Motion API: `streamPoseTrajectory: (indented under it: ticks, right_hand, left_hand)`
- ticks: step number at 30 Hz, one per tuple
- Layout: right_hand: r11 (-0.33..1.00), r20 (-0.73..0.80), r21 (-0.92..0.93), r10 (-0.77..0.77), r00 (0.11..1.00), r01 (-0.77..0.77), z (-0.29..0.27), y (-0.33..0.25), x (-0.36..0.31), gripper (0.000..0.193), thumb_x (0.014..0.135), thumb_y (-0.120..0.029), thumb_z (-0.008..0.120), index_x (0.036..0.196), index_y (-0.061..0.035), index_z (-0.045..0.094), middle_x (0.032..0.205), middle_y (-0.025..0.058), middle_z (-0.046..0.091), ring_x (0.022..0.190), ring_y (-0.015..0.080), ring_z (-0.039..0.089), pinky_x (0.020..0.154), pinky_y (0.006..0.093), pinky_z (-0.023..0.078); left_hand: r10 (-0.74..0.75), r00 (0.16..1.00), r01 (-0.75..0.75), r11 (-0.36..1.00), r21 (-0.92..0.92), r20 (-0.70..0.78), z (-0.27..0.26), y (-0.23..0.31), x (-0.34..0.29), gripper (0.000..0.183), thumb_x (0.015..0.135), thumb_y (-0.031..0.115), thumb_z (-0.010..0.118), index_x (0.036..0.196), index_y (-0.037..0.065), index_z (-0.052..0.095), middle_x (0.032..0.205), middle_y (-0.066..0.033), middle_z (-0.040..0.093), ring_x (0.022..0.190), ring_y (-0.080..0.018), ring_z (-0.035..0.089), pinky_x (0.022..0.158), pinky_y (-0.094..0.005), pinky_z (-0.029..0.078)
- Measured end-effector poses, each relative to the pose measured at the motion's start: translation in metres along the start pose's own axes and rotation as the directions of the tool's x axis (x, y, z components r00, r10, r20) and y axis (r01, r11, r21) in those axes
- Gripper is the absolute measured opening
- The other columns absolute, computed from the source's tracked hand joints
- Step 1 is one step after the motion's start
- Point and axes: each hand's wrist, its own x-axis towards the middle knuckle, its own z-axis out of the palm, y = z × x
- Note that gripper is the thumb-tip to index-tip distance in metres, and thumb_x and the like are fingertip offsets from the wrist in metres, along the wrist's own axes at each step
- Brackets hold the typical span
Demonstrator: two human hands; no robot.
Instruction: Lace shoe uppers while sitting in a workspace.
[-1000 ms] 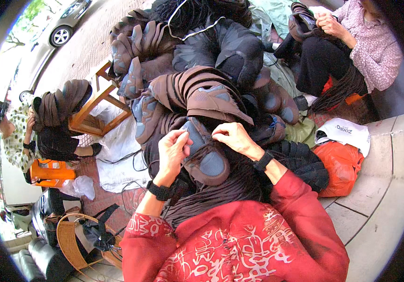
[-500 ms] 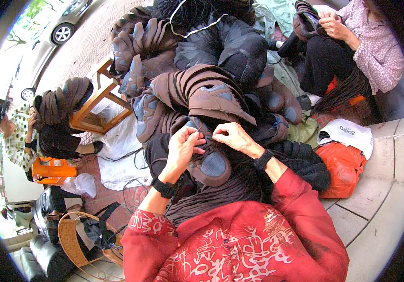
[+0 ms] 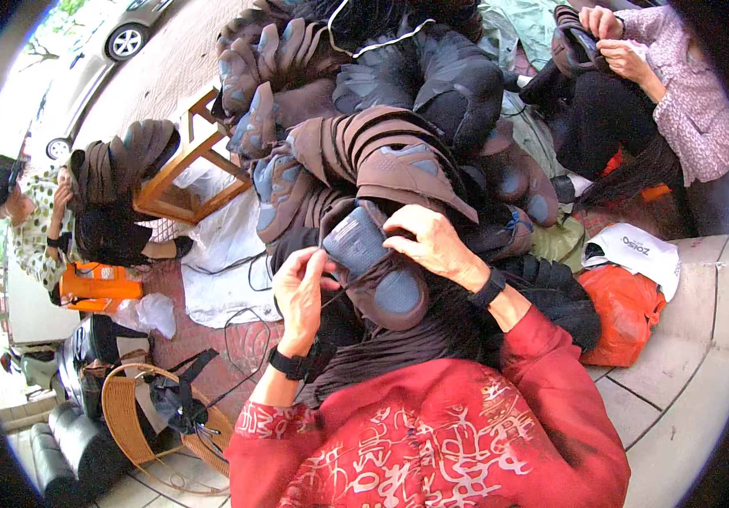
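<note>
In front of me lies a brown shoe upper [image 3: 371,298] with a blue-grey toe patch, its tongue [image 3: 356,243] exposed between the parted sides. My right hand [image 3: 434,245] is closed on the right edge of its opening, fingertips bent over the rim. At the left edge, my left hand [image 3: 300,292] is closed in a pinch on a thin dark shoelace, which crosses toward the upper; the fingertips partly hide it. Beneath the upper, a thick bundle of dark laces [image 3: 407,356] lies across my lap. A row of nested brown uppers [image 3: 390,157] rests just beyond my hands.
More brown and black uppers [image 3: 432,80] are heaped ahead. A wooden stool [image 3: 186,173] stands left. A co-worker [image 3: 678,110] at right and another person [image 3: 38,224] at left handle uppers. An orange bag [image 3: 623,313] lies right, a wicker chair [image 3: 119,415] lower left.
The upper's sides have spread apart, and its tongue now shows. My left hand has moved left and down from the upper's middle; my right hand has shifted to the right edge. The view has shifted slightly.
</note>
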Motion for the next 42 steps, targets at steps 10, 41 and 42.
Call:
streamPoseTrajectory:
  ticks: [10, 41, 42]
  right_hand:
    - [0.915, 0.257, -0.239, -0.263, 0.930, 0.325, 0.039, -0.023, 0.005, 0.010, 0.075, -0.017, 0.058, 0.081, -0.0093, 0.060, 0.077, 0.0079, 0.051, 0.074, 0.0241, 0.051, 0.070, 0.0347, 0.041]
    - [0.706, 0.449, -0.440, -0.362, 0.817, 0.555, 0.025, -0.020, 0.029, 0.007, 0.070, -0.015, 0.057, 0.070, -0.0090, 0.054, 0.068, 0.0071, 0.051, 0.062, 0.0228, 0.055, 0.054, 0.0352, 0.044]
    - [0.568, 0.332, -0.630, -0.419, 0.845, 0.529, 0.007, -0.022, 0.037, 0.005, 0.068, -0.016, 0.056, 0.068, -0.0105, 0.054, 0.066, 0.0062, 0.051, 0.062, 0.0195, 0.054, 0.052, 0.0333, 0.044]
  left_hand:
    - [-0.297, 0.931, 0.283, 0.955, 0.094, 0.213, -0.014, -0.030, -0.024, 0.012, 0.085, 0.012, 0.057, 0.084, 0.000, 0.060, 0.066, -0.0019, 0.058, 0.054, -0.0052, 0.051, 0.043, -0.0170, 0.037]
    - [-0.090, 0.975, 0.091, 0.996, 0.000, 0.201, -0.002, -0.031, -0.022, 0.006, 0.085, -0.001, 0.050, 0.085, 0.003, 0.046, 0.070, -0.0040, 0.055, 0.055, -0.0104, 0.055, 0.050, -0.0226, 0.049]
    - [-0.079, 0.966, 0.058, 0.994, 0.092, 0.248, -0.004, -0.030, -0.023, 0.004, 0.085, -0.002, 0.049, 0.084, 0.002, 0.048, 0.071, -0.0034, 0.055, 0.055, -0.0095, 0.055, 0.049, -0.0210, 0.047]
